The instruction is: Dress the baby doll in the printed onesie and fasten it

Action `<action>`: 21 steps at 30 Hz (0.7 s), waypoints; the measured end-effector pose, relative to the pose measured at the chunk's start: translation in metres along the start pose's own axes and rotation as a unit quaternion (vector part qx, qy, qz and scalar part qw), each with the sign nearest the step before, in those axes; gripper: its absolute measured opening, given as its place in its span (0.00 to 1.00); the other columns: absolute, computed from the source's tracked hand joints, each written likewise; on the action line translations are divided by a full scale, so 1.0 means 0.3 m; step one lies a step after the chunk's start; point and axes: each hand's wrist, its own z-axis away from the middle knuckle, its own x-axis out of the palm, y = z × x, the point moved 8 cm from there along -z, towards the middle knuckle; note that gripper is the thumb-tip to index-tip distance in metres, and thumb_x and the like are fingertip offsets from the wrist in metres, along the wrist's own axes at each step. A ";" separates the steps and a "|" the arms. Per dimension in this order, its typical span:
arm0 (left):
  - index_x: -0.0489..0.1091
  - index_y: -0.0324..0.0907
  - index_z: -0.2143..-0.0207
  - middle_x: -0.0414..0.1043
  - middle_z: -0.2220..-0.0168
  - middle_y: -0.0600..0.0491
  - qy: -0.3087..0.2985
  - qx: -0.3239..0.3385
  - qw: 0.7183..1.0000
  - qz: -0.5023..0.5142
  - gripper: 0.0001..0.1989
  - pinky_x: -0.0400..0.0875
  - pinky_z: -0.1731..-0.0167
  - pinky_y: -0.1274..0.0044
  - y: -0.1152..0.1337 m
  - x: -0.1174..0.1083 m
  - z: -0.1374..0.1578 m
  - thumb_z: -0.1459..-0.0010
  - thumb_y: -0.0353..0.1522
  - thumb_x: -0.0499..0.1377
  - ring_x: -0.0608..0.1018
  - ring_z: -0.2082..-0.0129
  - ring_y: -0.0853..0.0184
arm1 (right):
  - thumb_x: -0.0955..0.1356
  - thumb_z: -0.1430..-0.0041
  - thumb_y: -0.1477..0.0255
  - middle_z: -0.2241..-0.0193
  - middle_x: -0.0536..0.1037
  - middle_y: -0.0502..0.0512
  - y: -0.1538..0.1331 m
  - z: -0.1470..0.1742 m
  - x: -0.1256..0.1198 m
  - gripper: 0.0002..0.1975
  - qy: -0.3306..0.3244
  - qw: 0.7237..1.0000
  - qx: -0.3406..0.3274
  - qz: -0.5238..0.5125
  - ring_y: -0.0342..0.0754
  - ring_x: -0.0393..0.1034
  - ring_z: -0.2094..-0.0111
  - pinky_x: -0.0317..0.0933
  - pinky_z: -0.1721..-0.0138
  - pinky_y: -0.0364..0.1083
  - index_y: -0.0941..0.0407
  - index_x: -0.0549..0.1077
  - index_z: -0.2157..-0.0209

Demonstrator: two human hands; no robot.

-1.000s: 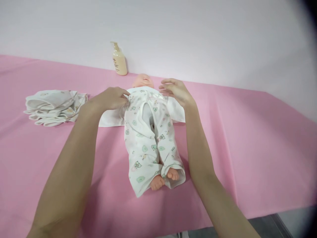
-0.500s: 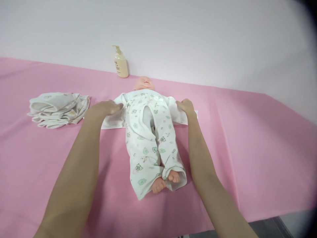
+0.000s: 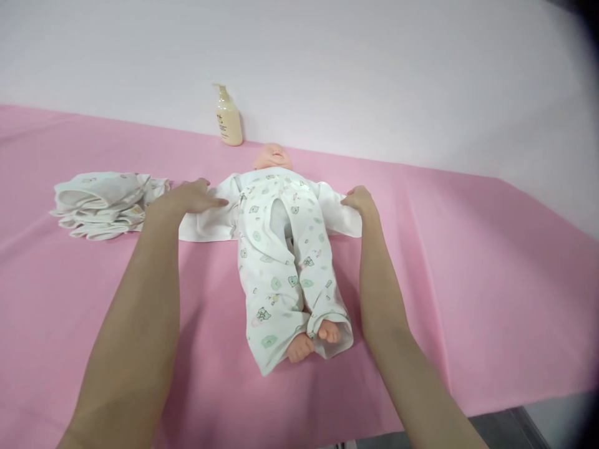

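A baby doll (image 3: pixel 272 157) lies on its back, head toward the wall. It wears a white top and light patterned split-crotch pants (image 3: pixel 276 268), with both bare feet (image 3: pixel 300 347) showing at the hems. My left hand (image 3: pixel 189 196) rests over the outer part of the left-side sleeve (image 3: pixel 219 218), thumb and forefinger apart. Across the body, my right hand (image 3: pixel 361 201) touches the outer part of the right-side sleeve (image 3: pixel 337 215), thumb on the cloth and fingers loosely bent. Its other fingers are partly hidden. Both sleeves spread out sideways, lying flat.
A folded stack of patterned baby clothes (image 3: pixel 100 202) sits at the left, close by my left hand. Behind the doll's head, a cream pump bottle (image 3: pixel 229 121) stands against the white wall (image 3: pixel 374 75). A pink cloth (image 3: pixel 491 280) covers the table.
Both hands have slid outward along the sleeves, away from the doll's body. The left forefinger has lifted apart from the thumb. The doll has stayed in place.
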 end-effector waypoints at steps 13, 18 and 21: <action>0.66 0.50 0.37 0.73 0.46 0.50 0.072 0.302 0.935 0.173 0.26 0.74 0.56 0.73 0.395 -0.137 0.288 0.38 0.33 0.58 0.79 0.52 0.60 | 0.73 0.46 0.75 0.62 0.80 0.55 -0.448 0.331 -0.008 0.18 -0.261 0.893 -0.307 -0.201 0.48 0.76 0.66 0.72 0.66 0.44 0.55 0.75 0.52; 0.67 0.53 0.39 0.76 0.49 0.51 0.062 0.312 0.937 0.148 0.21 0.75 0.63 0.72 0.426 -0.128 0.330 0.33 0.38 0.51 0.82 0.62 0.61 | 0.74 0.42 0.70 0.67 0.81 0.56 -0.478 0.383 -0.014 0.09 -0.324 0.857 -0.324 -0.236 0.45 0.75 0.72 0.72 0.70 0.43 0.57 0.76 0.61; 0.70 0.40 0.44 0.74 0.48 0.40 0.170 0.229 0.956 0.073 0.20 0.70 0.49 0.61 0.390 -0.115 0.266 0.32 0.35 0.47 0.77 0.49 0.50 | 0.66 0.34 0.70 0.60 0.81 0.59 -0.457 0.288 -0.003 0.08 -0.185 0.911 -0.283 -0.237 0.47 0.77 0.65 0.73 0.63 0.46 0.58 0.74 0.57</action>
